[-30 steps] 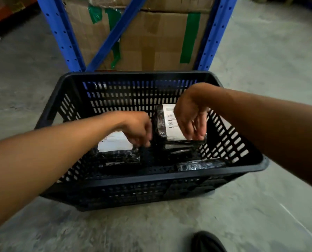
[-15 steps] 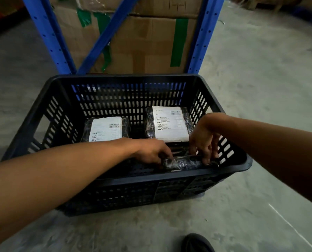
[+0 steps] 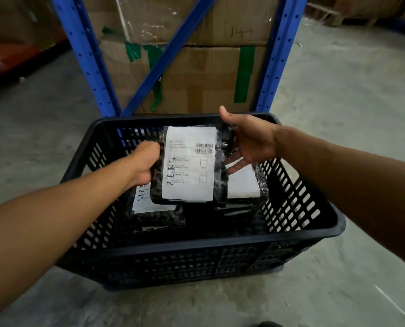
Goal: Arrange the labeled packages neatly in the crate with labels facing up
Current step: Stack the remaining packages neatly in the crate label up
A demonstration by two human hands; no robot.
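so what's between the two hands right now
In the head view, one labeled package, label up, held above the crate: the left hand grips its left edge, the right hand is open at its right.

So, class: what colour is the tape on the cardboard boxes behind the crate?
Green tape, clearest in the head view, on the brown boxes.

A: What can be read on the raised package (image 3: 189, 165)?

B: Its white label (image 3: 188, 163) bears a barcode (image 3: 204, 148) near its upper right corner and rows of small print, too fine to read.

A: Anything else?

B: The upper cardboard box (image 3: 220, 20) carries a handwritten mark resembling "H-H" (image 3: 241, 33). Labels on the two packages lying in the crate (image 3: 220, 237) are illegible.
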